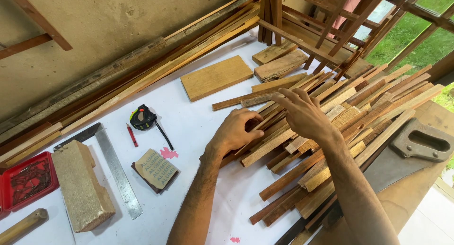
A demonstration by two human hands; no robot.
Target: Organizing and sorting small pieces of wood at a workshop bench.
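Wooden slats under both hands — white tabletop leftward.

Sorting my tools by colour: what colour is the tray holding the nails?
Red; the tray shows at the head view's left edge.

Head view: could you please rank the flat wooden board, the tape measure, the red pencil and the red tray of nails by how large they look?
1. Flat wooden board
2. Red tray of nails, partly cut off by the frame edge, so its rank is unsure
3. Tape measure
4. Red pencil
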